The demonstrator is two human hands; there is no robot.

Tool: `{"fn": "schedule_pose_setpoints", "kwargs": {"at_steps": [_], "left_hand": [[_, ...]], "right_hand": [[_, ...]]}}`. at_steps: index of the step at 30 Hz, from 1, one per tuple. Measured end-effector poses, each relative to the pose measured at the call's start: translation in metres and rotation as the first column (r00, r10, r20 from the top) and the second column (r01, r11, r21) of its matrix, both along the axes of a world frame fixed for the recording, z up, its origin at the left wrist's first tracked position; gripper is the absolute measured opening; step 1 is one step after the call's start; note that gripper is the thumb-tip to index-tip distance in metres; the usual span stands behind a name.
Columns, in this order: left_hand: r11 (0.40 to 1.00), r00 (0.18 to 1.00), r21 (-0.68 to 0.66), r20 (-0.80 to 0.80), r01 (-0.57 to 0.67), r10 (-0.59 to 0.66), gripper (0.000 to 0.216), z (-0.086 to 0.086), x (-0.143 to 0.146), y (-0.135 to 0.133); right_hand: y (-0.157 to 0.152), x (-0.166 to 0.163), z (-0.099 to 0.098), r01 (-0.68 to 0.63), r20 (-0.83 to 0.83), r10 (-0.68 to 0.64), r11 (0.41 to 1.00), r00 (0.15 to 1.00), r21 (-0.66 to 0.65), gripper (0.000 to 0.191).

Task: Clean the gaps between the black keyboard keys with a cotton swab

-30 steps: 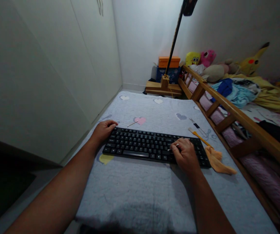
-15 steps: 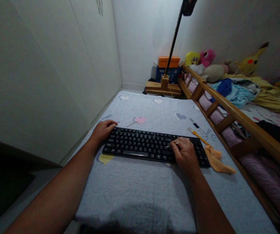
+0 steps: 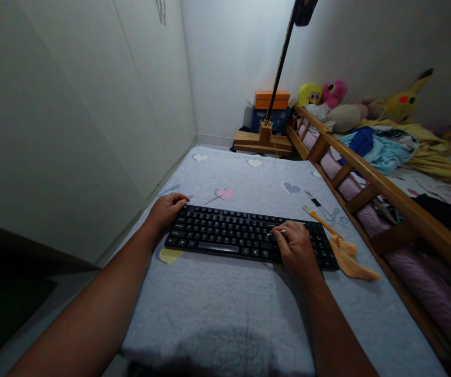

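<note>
A black computer keyboard (image 3: 225, 229) lies flat on the pale blue, heart-patterned cover. At its upper left corner, my left hand (image 3: 165, 210) grips the edge with curled fingers, some of them hidden. My right hand (image 3: 296, 247) is over the right part of the keys, pinching a cotton swab (image 3: 283, 231) between thumb and fingers. The swab's tip is down at the keys near the Enter area; whether it touches them I cannot tell. Beyond the keyboard, a second cotton swab (image 3: 212, 199) lies on the cover.
Right of the keyboard lie a brush with a yellow handle (image 3: 319, 219), an orange cloth (image 3: 347, 259) and a thin tool with a black part (image 3: 316, 202). A wooden bed rail (image 3: 370, 180) runs along the right. White cabinet doors (image 3: 103, 104) stand on the left.
My right hand and the cotton swab have shifted slightly left and up over the keys. My left hand and the keyboard stay in place.
</note>
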State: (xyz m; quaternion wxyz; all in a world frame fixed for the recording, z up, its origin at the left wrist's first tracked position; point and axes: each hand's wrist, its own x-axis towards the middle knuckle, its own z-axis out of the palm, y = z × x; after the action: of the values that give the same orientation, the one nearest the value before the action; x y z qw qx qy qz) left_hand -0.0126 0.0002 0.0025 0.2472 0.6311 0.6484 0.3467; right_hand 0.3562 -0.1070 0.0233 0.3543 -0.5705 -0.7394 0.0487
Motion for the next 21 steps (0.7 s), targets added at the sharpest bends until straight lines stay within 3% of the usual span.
{"fn": "schedule_pose_setpoints", "kwargs": {"at_steps": [21], "left_hand": [[1.0, 1.0, -0.004, -0.023, -0.001, 0.001, 0.035, 0.0006, 0.0004, -0.0004]], "right_hand": [[-0.0015, -0.0097, 0.0004, -0.039, 0.006, 0.039, 0.999, 0.999, -0.013, 0.021]]}}
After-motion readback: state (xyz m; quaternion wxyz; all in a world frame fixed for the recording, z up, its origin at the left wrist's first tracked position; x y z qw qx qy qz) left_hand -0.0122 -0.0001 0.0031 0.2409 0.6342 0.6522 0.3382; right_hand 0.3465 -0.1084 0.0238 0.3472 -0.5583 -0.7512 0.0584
